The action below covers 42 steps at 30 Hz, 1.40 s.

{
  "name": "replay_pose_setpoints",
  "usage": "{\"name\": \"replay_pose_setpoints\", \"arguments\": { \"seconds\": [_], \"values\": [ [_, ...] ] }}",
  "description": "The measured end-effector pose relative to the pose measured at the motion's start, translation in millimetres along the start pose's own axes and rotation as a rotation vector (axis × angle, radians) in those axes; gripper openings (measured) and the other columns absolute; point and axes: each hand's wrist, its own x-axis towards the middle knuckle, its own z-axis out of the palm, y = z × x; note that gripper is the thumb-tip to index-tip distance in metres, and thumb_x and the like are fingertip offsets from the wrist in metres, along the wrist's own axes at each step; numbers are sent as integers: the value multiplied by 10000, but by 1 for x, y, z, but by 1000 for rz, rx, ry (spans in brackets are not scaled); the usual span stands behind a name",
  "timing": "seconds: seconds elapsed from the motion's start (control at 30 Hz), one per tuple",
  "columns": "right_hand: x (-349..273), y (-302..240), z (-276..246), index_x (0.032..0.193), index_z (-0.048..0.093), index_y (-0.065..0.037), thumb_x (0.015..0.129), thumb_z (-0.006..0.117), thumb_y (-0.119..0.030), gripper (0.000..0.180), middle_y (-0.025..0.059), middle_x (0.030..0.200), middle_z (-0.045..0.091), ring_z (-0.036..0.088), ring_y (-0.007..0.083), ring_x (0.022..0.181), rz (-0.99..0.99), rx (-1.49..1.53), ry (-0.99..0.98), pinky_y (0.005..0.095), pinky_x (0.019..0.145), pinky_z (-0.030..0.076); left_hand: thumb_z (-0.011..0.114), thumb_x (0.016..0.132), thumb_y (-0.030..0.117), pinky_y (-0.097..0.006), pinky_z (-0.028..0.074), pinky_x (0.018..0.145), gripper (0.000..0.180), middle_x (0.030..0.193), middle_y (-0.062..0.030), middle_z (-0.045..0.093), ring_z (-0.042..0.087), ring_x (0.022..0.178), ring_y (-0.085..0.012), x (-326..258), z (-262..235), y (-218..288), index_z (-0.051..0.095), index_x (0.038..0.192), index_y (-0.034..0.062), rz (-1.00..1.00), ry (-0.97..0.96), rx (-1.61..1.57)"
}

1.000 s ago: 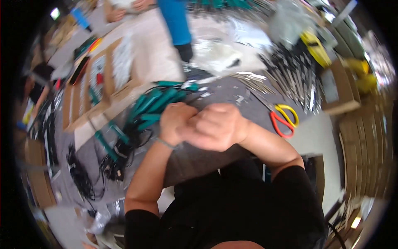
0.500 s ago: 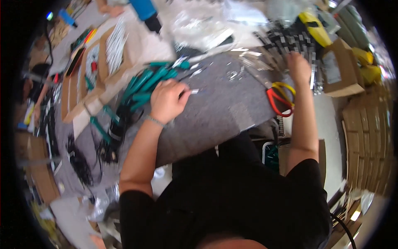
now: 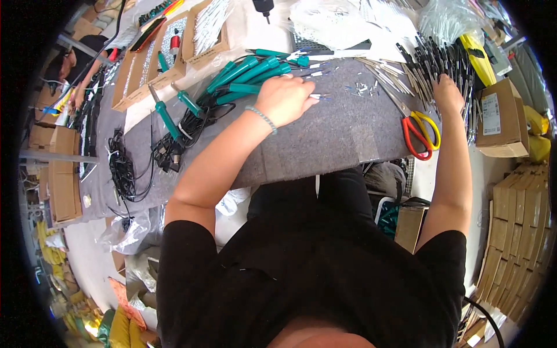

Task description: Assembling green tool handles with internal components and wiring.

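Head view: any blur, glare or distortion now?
Head view: left hand and right hand look fairly sharp; head view, top: pale plastic bag bright, detail partly washed out; head view, right rim: carton stack curved by the fisheye, picture corners black.

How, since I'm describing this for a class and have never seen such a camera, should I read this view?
There is no machine here: these are a person's own bare hands. The wide camera sits on their head and looks down, so straight edges bend near the rim. On the grey table lie a pile of green handles, black cables, scissors and many thin metal rods. The left hand seems closed on one of the green handles, with wire ends sticking out past its fingers. The right hand reaches in among the rods; whether it grips one, I can't tell.
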Motion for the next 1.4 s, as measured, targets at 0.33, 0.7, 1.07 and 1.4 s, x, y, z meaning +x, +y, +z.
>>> {"name": "replay_pose_setpoints", "arguments": {
  "seconds": [0.33, 0.7, 1.07, 1.4],
  "values": [
    [-92, -80, -64, 916, 633, -159, 890, 556, -223, 103, 51, 869, 622, 648, 243, 789, -577, 97, 315, 367, 620, 542, 637, 838, 236, -390, 484, 732, 147, 816, -72, 597, 599, 839, -277, 0, 27, -8, 621, 833, 89, -75, 205, -343],
    [-163, -141, -52, 1044, 642, -115, 790, 676, -275, 302, 48, 972, 616, 605, 236, 885, -621, 430, 235, 349, 721, 517, 601, 894, 142, -331, 485, 661, 115, 807, -93, 603, 619, 748, -250, -6, 14, -6, 542, 942, 55, -107, 167, -646],
    [-167, -175, -47, 930, 693, -138, 806, 658, -222, 154, 12, 917, 652, 609, 234, 869, -559, 646, 257, 356, 755, 481, 693, 804, 181, -358, 517, 663, 136, 1030, -26, 601, 637, 791, -251, 1, 23, -4, 662, 902, 92, -16, 195, -404],
    [-161, -195, -49, 849, 701, -134, 791, 668, -187, 85, 21, 849, 640, 618, 239, 826, -576, 816, 277, 357, 723, 495, 687, 797, 146, -334, 502, 677, 116, 1013, -58, 600, 620, 799, -266, -5, 16, -16, 659, 868, 58, -65, 199, -484]
  ]
}}
